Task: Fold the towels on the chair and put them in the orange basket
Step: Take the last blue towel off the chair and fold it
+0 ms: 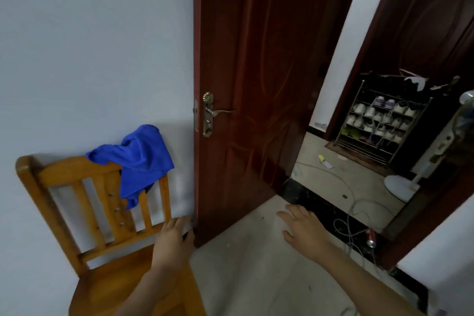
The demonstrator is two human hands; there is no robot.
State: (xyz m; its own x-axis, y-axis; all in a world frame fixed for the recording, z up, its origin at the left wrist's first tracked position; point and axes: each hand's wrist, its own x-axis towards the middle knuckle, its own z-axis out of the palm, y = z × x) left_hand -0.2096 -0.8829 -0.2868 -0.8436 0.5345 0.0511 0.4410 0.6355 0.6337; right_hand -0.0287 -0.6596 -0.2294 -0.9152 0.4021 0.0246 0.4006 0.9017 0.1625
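Blue towel (139, 161) hangs over the chair (64, 173) back, at 11 o'clock from the left grip (174, 238) and apart from it; this one and the right grip (304, 229) are wide, holding nothing.

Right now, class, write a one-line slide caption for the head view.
Open left hand near a wooden chair with a blue towel draped over its backrest; open right hand above the floor.
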